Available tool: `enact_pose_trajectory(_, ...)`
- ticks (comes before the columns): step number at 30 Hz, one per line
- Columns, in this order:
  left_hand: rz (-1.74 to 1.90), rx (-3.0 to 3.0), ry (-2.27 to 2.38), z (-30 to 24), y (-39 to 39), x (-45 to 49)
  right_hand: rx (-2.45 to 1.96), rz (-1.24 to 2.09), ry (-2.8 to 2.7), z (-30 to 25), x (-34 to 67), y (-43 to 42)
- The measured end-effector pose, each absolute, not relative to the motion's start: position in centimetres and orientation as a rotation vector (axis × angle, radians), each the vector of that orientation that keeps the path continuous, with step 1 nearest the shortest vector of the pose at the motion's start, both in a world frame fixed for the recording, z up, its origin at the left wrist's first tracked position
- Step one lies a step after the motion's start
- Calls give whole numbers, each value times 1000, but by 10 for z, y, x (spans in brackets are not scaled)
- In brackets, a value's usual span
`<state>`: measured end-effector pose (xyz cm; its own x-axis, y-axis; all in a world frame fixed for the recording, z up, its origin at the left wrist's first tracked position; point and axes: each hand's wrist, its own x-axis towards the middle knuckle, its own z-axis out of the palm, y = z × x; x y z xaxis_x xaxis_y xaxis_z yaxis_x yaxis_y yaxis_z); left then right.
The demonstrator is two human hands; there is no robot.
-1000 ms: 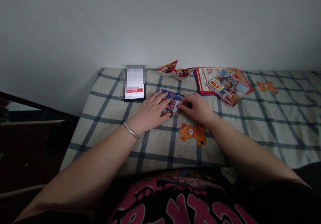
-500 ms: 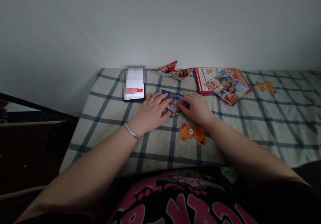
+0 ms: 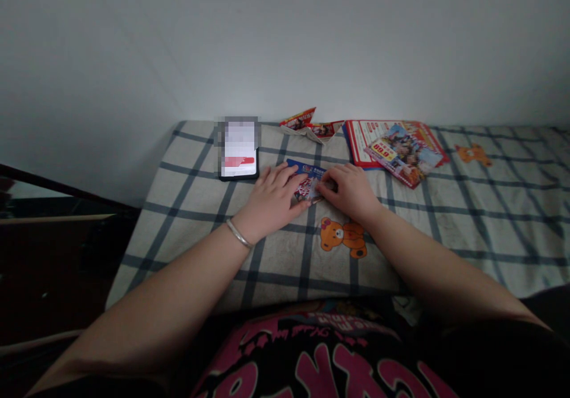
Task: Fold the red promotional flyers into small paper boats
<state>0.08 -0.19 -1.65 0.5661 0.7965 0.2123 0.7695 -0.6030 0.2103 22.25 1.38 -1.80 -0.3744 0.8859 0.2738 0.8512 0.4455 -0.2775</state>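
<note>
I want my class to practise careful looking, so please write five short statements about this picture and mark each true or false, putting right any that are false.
1. The fingers of the left hand lie over the blue-topped paper. True.
2. The silver bracelet is on the right wrist. False: it is on the left wrist.
3. The lit phone lies to the left of the folded red-and-white paper. True.
4. The right hand is on the phone. False: its fingertips are at the right side of the blue-topped paper.
5. The cloth is plain. False: it is checked, with printed bears.
</note>
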Motion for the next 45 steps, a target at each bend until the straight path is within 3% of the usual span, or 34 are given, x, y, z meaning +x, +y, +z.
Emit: enact_pose_trajectory(45, 365, 2789, 1348, -19, -7, 8, -1587, -48, -2371, -12, 213, 14)
